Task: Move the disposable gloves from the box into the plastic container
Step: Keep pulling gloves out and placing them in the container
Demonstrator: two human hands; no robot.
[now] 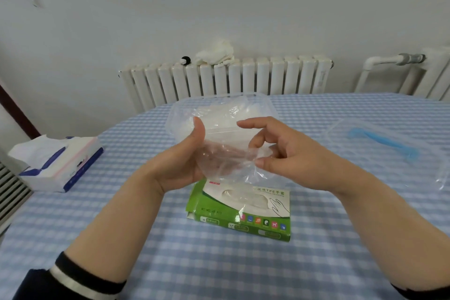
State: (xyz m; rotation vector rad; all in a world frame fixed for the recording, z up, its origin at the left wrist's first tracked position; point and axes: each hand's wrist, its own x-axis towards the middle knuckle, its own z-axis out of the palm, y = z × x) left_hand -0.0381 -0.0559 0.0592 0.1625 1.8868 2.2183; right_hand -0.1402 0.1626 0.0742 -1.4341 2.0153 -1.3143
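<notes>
White wall and a ribbed radiator (226, 78) fill the upper half of the frame, with a crumpled white cloth (215, 55) lying on top of the radiator; below them a counter (219, 270) covered in blue-and-white check cloth takes up the lower half. At mid-frame both hands are raised above the counter with a thin, clear disposable glove (229, 161) stretched between them. The left hand (181, 161) cups the glove from the left, thumb upright against the film and fingers curled behind it. The right hand (280, 151) pinches the glove's right edge between thumb and a bent finger, while its forefinger points left above the film. Directly beneath the hands, at lower centre, the green and white glove box (243, 212) lies flat on the counter, its oval opening facing up with more clear film showing in it. Just behind the hands stands the clear plastic container (263, 105), open at the top, with pale folded gloves visible inside. At the left of the frame a soft pack of tissues (58, 163) sits on the counter, one sheet pulled up. At the right lies a clear lid (379, 148) with a blue strip on it. Dark sleeves with a white stripe are pushed up at the bottom corners.
</notes>
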